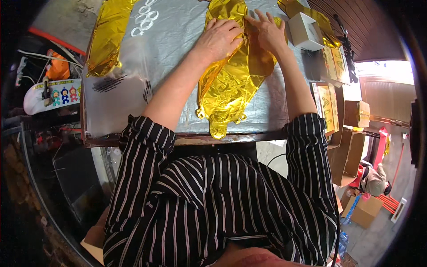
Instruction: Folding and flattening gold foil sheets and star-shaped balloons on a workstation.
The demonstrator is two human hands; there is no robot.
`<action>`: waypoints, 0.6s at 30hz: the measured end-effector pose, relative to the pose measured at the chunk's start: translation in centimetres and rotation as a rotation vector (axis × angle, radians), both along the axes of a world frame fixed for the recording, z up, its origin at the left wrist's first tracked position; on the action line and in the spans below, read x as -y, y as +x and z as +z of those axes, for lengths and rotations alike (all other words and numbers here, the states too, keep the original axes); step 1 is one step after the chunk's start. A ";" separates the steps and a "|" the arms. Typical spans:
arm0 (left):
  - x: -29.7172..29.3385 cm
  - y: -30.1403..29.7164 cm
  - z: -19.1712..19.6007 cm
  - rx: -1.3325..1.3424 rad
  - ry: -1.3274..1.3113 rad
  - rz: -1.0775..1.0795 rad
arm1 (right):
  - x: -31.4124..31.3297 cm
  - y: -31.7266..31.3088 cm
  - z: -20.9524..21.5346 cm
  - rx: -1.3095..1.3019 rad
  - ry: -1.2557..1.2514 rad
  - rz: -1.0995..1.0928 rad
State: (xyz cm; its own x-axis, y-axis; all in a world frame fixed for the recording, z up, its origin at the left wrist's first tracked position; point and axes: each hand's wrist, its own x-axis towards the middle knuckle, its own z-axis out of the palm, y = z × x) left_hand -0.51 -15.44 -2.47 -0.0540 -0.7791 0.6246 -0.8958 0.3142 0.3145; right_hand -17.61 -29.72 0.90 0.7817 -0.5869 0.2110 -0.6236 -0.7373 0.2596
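Note:
A shiny gold foil balloon [233, 75], flat and creased, lies on the table with its narrow tabbed end toward me at the front edge. My left hand [220, 39] rests on the balloon's left side, palm down, with slightly bent fingers laid across the foil. On its right side, my right hand [270, 35] touches the foil with its fingers spread apart. Between the hands, part of the foil is folded and raised. The undersides of my fingers are hidden.
Another gold foil piece [106, 38] lies at the table's left, beside a clear plastic bag [118, 89] and white rings [144, 18]. A white open box [306, 32] stands right of my right hand. Cardboard boxes [356, 114] are stacked off the right edge; a person [374, 180] is farther right.

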 end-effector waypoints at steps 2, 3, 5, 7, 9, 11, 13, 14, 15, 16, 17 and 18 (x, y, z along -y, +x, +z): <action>-0.2 0.1 0.0 0.002 0.006 0.004 | 1.2 1.2 -0.4 -0.027 -0.001 -0.003; 0.1 -0.3 0.3 -0.012 0.008 -0.012 | 2.7 1.3 -0.6 -0.004 0.020 -0.047; 0.4 -0.3 0.2 -0.027 0.022 -0.019 | 4.9 0.8 -1.3 0.019 0.052 -0.083; 0.3 0.0 0.0 -0.059 0.068 -0.029 | 6.2 -0.3 -1.0 0.380 0.156 0.492; 0.6 -0.5 0.0 -0.042 0.017 -0.030 | 6.8 1.1 -0.3 0.160 0.174 0.177; 0.6 -0.5 -0.1 -0.019 -0.035 -0.018 | 6.6 2.0 0.5 -0.059 0.190 -0.123; 0.6 -0.5 -0.1 -0.011 -0.039 -0.015 | 6.1 2.0 1.2 0.087 0.279 -0.125; 0.3 -0.1 -0.3 -0.012 -0.033 -0.003 | 4.9 2.5 1.4 0.084 0.285 -0.115; 0.1 0.1 -0.4 -0.013 -0.008 0.005 | 3.3 2.6 1.5 0.093 0.302 -0.090; -0.3 0.4 -0.6 -0.014 0.017 0.014 | 1.9 2.9 1.8 0.103 0.320 -0.064; 0.0 0.2 -0.4 -0.017 0.009 0.003 | 1.7 2.1 1.7 0.101 0.311 -0.075; 0.3 0.1 -0.4 -0.021 0.045 -0.006 | 1.7 1.2 0.7 0.148 0.218 -0.063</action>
